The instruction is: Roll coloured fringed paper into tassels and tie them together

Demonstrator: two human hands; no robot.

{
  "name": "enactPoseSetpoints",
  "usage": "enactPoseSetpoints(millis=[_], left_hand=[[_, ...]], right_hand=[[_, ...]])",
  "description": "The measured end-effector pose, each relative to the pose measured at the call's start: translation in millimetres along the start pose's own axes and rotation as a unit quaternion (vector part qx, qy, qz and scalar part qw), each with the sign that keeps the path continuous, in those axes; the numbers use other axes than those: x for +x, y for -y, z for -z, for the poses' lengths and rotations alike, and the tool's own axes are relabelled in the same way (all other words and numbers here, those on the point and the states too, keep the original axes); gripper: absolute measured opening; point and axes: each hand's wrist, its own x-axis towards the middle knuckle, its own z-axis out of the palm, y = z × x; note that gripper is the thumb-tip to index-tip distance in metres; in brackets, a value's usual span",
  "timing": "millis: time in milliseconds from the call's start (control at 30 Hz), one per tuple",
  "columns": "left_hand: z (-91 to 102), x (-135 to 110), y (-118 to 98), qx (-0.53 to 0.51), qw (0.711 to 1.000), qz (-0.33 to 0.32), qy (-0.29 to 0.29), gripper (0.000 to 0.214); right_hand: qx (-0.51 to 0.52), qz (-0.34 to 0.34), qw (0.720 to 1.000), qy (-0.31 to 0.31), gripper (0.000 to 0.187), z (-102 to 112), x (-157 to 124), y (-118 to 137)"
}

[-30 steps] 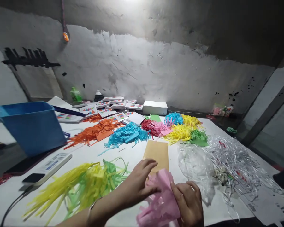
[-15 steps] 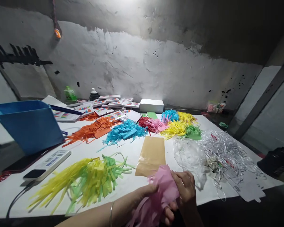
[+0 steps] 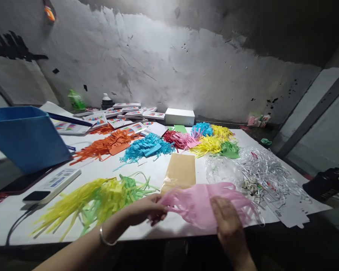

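Observation:
A pink tissue paper tassel [image 3: 201, 205] is stretched sideways over the table's front edge, with fringed strips at both ends and a solid band in the middle. My left hand [image 3: 151, 209] pinches the strips at its left end. Around the middle band, my right hand [image 3: 227, 218] grips from the right, thumb side hidden. Behind the tassel lies a tan paper sheet [image 3: 180, 171], partly covered by it. Left of my left hand rests a yellow and green tassel [image 3: 107, 199].
Orange [image 3: 107, 145], blue [image 3: 148, 146] and yellow fringed tassels [image 3: 210, 145] lie across the back. Silver tinsel [image 3: 267, 171] and a clear plastic bag [image 3: 223, 169] are at right. A blue bin [image 3: 28, 139] and a white power bank [image 3: 55, 184] stand left.
The pink tassel was bunched upright between both hands; now it is spread out sideways. My left hand has moved left and up to its end. The view has tilted down slightly.

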Motion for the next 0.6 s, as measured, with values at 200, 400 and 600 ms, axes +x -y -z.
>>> enactPoseSetpoints(millis=[200, 400, 600], left_hand=[[58.1, -30, 14, 0.143, 0.961, -0.098, -0.216, 0.035], [-20.3, -19, 61, 0.495, 0.824, -0.261, -0.086, 0.042], [-45.2, 2, 84, 0.59, 0.751, -0.286, -0.08, 0.01]], right_hand=[[0.089, -0.004, 0.991, 0.096, 0.064, -71, -28, 64], [0.088, 0.021, 0.985, 0.147, 0.058, -60, -29, 60], [0.072, 0.051, 0.985, 0.146, 0.039, -36, -32, 54]])
